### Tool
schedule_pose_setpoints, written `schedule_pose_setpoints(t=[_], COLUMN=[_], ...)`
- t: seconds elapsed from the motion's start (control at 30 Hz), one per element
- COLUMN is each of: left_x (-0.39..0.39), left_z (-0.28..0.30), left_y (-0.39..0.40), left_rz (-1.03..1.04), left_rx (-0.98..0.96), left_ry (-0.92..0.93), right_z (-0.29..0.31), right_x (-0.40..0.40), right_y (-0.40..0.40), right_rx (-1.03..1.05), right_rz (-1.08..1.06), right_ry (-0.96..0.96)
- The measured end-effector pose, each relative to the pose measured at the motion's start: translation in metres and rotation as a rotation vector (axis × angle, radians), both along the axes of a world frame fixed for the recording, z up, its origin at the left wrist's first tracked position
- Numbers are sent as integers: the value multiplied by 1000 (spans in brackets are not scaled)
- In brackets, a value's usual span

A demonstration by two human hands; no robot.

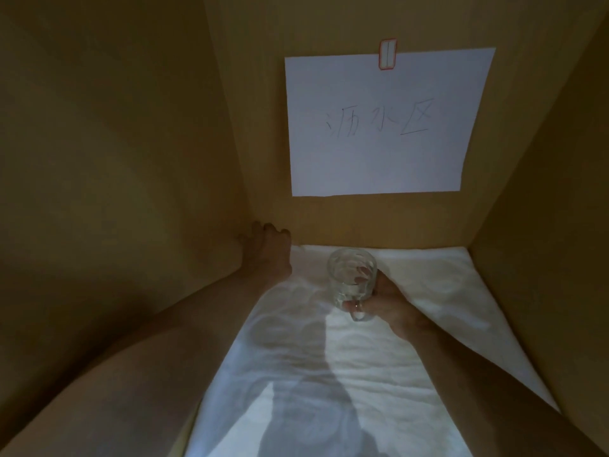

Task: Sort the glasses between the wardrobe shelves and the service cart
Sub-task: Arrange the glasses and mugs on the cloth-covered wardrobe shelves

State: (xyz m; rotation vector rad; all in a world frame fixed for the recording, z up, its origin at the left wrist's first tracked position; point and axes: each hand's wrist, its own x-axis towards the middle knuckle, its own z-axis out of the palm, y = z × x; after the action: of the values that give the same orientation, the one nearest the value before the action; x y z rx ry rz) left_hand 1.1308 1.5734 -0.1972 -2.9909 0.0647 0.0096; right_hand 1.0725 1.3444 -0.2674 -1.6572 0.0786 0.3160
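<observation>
A clear drinking glass (352, 282) is held over the white cloth (362, 374) that lines the wardrobe shelf, its mouth tilted away toward the back wall. My right hand (387, 303) grips it from the right and below, fingers curled round its side and base. Whether the glass touches the cloth I cannot tell. My left hand (267, 250) reaches to the back left corner of the shelf, fingers lying against the wooden side wall (131, 159) and holding nothing.
A white paper sheet (385, 127) with handwritten characters is taped to the back wall. Wooden walls close in the shelf on the left, back and right (543, 192). The cloth is wrinkled and partly in shadow from my arms.
</observation>
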Motion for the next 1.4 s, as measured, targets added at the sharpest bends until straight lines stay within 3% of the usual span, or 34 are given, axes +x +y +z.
schedule_pose_setpoints(t=[0.27,0.43,0.53,0.8,1.1,1.4], left_x=[18,25,30,33,43,58], left_z=[-9,-7,-4,1,-1,-15], left_y=[-2,1,4,7,9,3], left_rz=[-123,-109,-149,-73,-114,-160], left_rx=[62,10,-19,-140,-213,-263], left_ry=[-66,-84,-90,-42,-47,-60], right_z=[17,46,52,63,38,11], right_x=[25,52,60,83,95,91], right_y=[-9,3,26,81,107,107], right_rx=[5,-848,-1225,-1639,-1745,-1574], right_rz=[-187,2,138,470,406,200], right_ry=[-37,-240,-349,-456,-649,-536])
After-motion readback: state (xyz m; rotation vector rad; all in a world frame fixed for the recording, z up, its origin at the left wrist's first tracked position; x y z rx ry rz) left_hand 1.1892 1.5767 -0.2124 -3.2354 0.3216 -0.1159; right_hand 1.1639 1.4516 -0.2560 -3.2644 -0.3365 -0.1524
